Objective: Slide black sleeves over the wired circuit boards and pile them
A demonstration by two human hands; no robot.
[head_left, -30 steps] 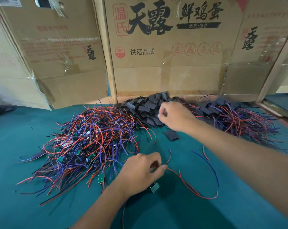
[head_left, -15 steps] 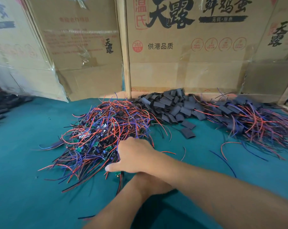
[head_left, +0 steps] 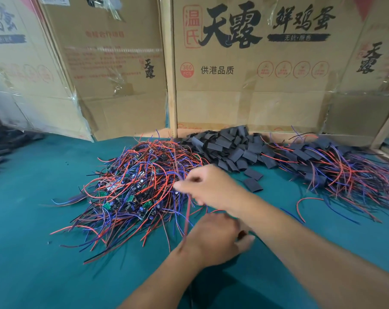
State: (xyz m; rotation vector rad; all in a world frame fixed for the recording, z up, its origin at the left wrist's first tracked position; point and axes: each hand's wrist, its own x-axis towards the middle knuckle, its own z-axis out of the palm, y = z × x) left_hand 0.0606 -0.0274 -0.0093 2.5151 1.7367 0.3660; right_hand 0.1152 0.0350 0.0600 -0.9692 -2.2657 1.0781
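Teal tabletop [head_left: 33, 219]: right hand [head_left: 211, 188] pinches wires [head_left: 187, 210] off unsleeved pile [head_left: 133, 188], left hand [head_left: 216, 237] grip unclear (blurred); step: board pickup; next req. sleeve [head_left: 252, 185].

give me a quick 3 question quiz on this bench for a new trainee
1. True or false: the pile of empty black sleeves lies between the two wire piles.
2. Which pile holds finished pieces: A) the bare boards, B) the sleeved boards?
3. What does the right hand pinch?

Key: 1 true. 2 B. 3 a bunch of wires, running down toward the left hand; whether that hand holds anything is blurred.
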